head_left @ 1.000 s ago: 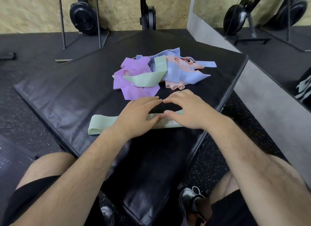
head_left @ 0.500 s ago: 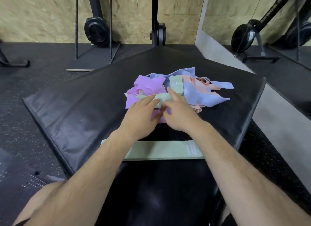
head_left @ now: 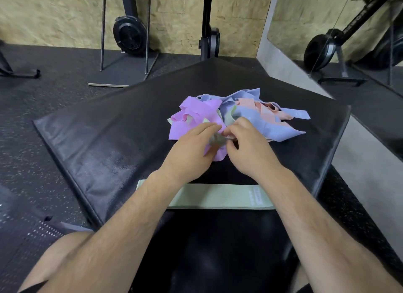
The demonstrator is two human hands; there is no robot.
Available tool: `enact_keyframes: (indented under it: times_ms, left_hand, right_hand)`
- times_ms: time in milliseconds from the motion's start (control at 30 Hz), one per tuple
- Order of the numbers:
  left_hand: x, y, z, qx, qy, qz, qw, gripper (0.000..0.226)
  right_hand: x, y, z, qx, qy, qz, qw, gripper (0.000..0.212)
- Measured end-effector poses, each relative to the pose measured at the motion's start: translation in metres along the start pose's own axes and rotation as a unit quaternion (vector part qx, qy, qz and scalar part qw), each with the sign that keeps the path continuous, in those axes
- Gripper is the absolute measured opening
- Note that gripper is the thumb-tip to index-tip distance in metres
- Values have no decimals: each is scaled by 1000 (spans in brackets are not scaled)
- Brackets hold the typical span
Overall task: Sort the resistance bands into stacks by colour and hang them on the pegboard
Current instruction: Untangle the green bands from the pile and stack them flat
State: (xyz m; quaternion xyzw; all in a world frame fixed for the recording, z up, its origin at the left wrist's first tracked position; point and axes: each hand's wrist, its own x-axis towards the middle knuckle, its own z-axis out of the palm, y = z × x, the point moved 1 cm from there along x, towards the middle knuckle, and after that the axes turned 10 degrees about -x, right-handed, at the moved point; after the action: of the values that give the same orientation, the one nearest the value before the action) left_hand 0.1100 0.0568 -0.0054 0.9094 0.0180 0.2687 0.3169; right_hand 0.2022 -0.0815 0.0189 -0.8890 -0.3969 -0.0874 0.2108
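Left hand [head_left: 192, 149] and right hand [head_left: 250, 149] pinch a green band [head_left: 216, 140] in the pile [head_left: 253, 118] at the middle of the mat [head_left: 109, 140], likely freeing it to join the flat green band [head_left: 218, 196] by the near edge.

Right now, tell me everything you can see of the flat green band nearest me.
The green band is a pale mint, wide strip, seemingly stretchy fabric, with a whitish label near its right end. It lies flat and crosswise on the black mat, apart from the tangled pile. The left forearm and right forearm cross over it.
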Motion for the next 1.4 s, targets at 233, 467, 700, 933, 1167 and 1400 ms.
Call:
enact_keyframes:
  times_ms: [233,467,700,933,1167,1400]
  left_hand:
    - [-5,24,-6,-99,58,-39,993,33]
    - [-14,65,-22,-142,59,-43,987,46]
    - [-38,121,-61,-235,84,-51,967,27]
    - [-82,141,-90,-169,86,-67,980,14]
    - [-126,146,-101,-115,6,-97,989,10]
    - [-144,120,-109,-141,39,-142,979,5]
  right_hand:
    - [-26,3,-27,122,118,-62,984,13]
    - [-42,-17,-62,155,208,-129,957,11]
    - [-69,-37,-106,224,210,-83,948,24]
    - [-108,-47,-116,165,108,-75,977,44]
    - [-149,-56,-90,139,1,-120,983,13]
    - [-150,-60,-85,110,-98,-59,987,27]
